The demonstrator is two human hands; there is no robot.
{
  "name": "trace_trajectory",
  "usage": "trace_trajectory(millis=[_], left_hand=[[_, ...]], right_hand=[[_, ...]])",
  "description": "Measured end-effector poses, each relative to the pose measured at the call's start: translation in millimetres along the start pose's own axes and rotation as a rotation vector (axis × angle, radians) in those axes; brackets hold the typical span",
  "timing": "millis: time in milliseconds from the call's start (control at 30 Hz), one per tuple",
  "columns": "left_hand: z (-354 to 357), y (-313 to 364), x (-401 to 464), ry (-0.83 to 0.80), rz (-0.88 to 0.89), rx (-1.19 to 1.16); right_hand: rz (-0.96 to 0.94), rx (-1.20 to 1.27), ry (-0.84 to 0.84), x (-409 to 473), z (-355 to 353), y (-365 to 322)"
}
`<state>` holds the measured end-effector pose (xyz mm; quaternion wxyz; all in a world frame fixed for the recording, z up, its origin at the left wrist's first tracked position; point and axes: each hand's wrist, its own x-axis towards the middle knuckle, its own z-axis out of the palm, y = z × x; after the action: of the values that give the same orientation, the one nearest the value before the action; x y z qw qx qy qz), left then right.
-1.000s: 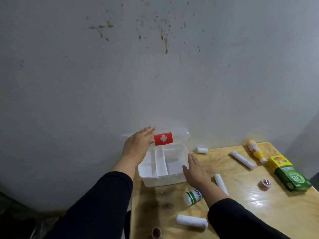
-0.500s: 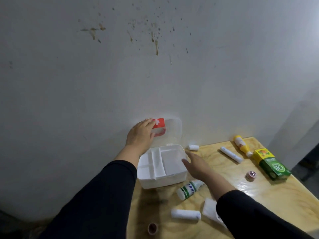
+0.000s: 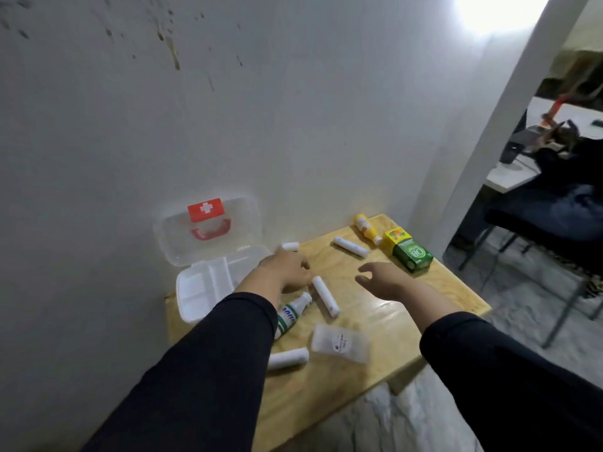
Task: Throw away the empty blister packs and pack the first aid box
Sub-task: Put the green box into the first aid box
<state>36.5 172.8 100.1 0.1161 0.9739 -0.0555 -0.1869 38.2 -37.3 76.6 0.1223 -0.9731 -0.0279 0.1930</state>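
Here, seen from the person's own head, 2 arms in dark sleeves reach out over a small wooden worktop (image 3: 385, 321) pushed against a stained grey wall (image 3: 293, 109). The first aid box (image 3: 208, 285) sits at the worktop's far left corner, its clear lid (image 3: 208, 230) standing open against the wall, with a red label bearing a white cross and a red handle. The white tray inside shows divided compartments, and nothing can be made out in them.

The left hand (image 3: 284, 270) hovers just right of the box, palm down, fingers loosely spread, its grip open and holding nothing. The right hand (image 3: 385, 280) hovers near the middle of the worktop, fingers curled but apart, its grip also open and empty.

Loose items lie scattered. A short white roll (image 3: 290, 246) lies at the wall just beyond the left hand. A longer white roll (image 3: 325, 296) lies between the 2 hands, and a white bottle with a green label (image 3: 290, 316) lies on its side beside it, partly under the left sleeve. Nearer the viewer are another white roll (image 3: 288, 357) and a flat clear plastic pack (image 3: 339, 342). Toward the far right lie 1 more white roll (image 3: 350, 246), a yellow bottle (image 3: 366, 228) and a yellow and green carton (image 3: 408, 249).

Beyond a pillar at right, a dim room shows chairs and a seated person, blurred
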Motion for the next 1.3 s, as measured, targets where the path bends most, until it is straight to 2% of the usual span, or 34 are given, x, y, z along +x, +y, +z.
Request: trace_trajectory(millis=[133, 367, 567, 767, 1000, 1133, 1300], left_hand=[[7.5, 39.6, 21.1, -0.084, 0.040, 0.051], [22.2, 95.0, 73.0, -0.108, 0.044, 0.082], [40.6, 132.6, 123.2, -0.138, 0.032, 0.048], [59.5, 141.6, 144.1, -0.170, -0.067, 0.001], [43.6, 151.8, 148.4, -0.182, -0.106, 0.039], [19.0, 152.1, 143.3, -0.040, -0.112, 0.009], [-4.7, 130.4, 115.7, 0.031, -0.171, 0.027]], right_hand=[[0.071, 0.051, 0.021, 2.4, -9.9, 53.5], [0.141, 0.053, 0.083, 41.6, -19.5, 131.4], [0.198, 0.364, 0.259, 85.4, 2.2, 167.9], [0.234, 0.620, 0.371, 111.8, 25.5, 185.6], [0.125, 0.718, 0.516, 107.1, -15.6, 204.8], [0.007, 0.684, 0.562, 107.8, -60.2, 192.6], [-0.167, 0.613, 0.517, 107.9, -90.7, 147.2]])
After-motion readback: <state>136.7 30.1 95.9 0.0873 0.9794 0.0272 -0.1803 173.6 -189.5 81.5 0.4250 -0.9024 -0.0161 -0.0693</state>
